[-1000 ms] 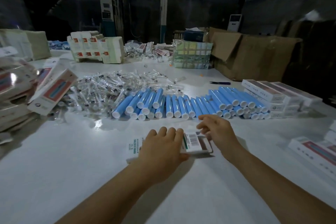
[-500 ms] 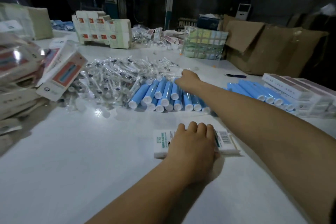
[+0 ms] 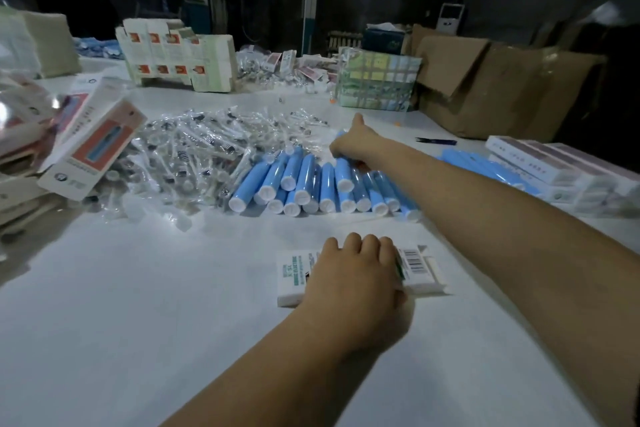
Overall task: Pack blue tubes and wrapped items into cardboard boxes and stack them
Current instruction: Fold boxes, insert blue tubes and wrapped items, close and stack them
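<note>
- The left hand (image 3: 356, 274) lies palm-down on a small flat white cardboard box (image 3: 420, 269) with green print and a barcode, fingers curled over its far edge — box flat on the white tabletop (image 3: 121, 305).
- The right hand (image 3: 353, 146) reaches over the row of sky-blue plastic tubes with white caps (image 3: 304, 184), fingers curled down round the far end of one tube, thumb up.
- A heap of clear-wrapped small items (image 3: 194, 152) lies just left of the tubes, touching them.
- Closed white long boxes (image 3: 561, 166) are stacked at the right edge — beyond them, a big brown cardboard carton (image 3: 502, 87).
</note>
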